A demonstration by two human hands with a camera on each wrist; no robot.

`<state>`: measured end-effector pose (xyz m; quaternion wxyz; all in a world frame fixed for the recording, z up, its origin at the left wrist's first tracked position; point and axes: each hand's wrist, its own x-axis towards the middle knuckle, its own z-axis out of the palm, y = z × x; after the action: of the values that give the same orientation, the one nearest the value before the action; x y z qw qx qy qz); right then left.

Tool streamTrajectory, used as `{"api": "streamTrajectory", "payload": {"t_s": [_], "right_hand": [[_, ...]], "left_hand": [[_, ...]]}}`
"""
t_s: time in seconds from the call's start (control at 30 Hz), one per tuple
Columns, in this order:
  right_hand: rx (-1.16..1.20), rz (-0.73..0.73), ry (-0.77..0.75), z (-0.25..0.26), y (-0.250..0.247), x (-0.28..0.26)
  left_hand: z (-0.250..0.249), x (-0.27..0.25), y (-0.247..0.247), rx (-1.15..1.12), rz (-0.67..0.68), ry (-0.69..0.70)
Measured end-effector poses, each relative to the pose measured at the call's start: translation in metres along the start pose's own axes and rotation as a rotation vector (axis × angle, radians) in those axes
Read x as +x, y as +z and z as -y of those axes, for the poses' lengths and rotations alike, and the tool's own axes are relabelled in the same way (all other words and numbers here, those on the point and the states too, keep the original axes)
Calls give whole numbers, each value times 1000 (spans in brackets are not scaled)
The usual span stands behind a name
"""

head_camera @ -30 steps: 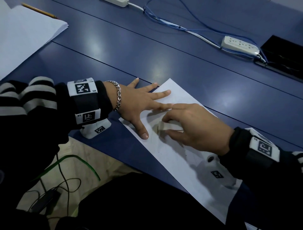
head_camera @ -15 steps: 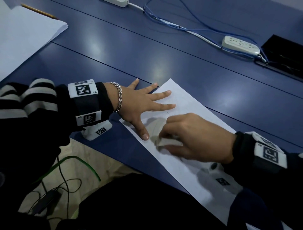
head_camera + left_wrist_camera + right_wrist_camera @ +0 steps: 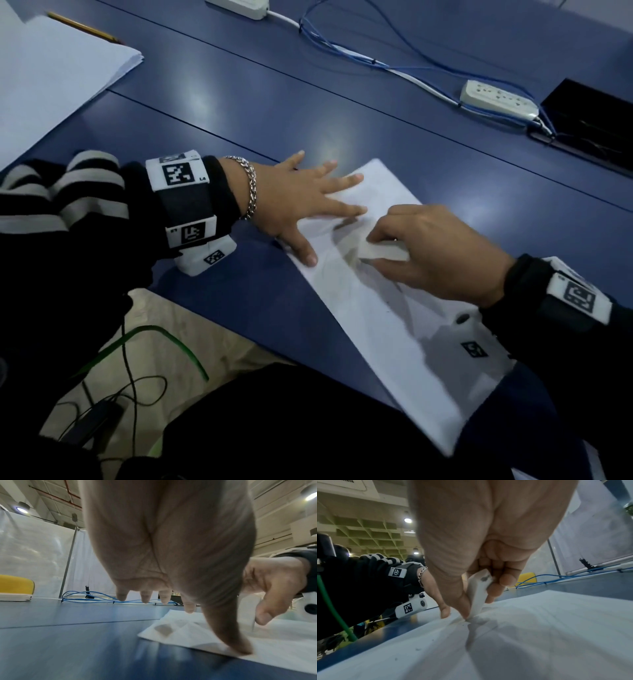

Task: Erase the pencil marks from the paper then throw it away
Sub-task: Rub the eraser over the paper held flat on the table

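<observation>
I am seeing the left hand (image 3: 291, 202) lying flat, pinning the paper (image 3: 387, 315) at frame centre; the right hand (image 3: 442, 253) is pinching the eraser (image 3: 383, 253) against it.

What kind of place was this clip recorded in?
Probably an office or lab workroom: a long blue table carries white power strips with blue cables, a stack of white paper, under a waffle-grid ceiling.

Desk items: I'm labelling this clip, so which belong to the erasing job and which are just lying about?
In the job:
- paper, held flat by the left hand
- eraser, pinched in the right hand

Lying about:
- paper stack
- pencil
- power strip
- blue cables
</observation>
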<state>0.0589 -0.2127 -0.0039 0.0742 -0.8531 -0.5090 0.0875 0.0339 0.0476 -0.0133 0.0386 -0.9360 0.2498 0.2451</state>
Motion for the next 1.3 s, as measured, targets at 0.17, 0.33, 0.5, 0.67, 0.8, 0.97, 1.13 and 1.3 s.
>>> {"api": "streamTrajectory", "payload": {"t_s": [0.17,0.33,0.5,0.67,0.8,0.97,1.13,1.3], "right_hand": [[10,-9,106,-7,1,-10],[-8,-9,108,-5,0,-10],[44,-17,57,-4,-3,2],[51,-29,3,7,4,-2],[67,53,-83,11,0,-3],[24,-30,30,8,-2,3],[71,124,-87,40,6,-18],[-10,-14,61,8,-2,0]], "left_hand": [[-9,8,-6,-89,-222,100],[-16,9,0,-16,15,22],[-13,10,-1,-41,82,19],[-12,9,2,-84,74,15],[-13,10,2,-73,79,11],[-14,9,2,-66,76,6],[-14,9,1,-49,82,5],[-13,9,3,-75,78,8]]}}
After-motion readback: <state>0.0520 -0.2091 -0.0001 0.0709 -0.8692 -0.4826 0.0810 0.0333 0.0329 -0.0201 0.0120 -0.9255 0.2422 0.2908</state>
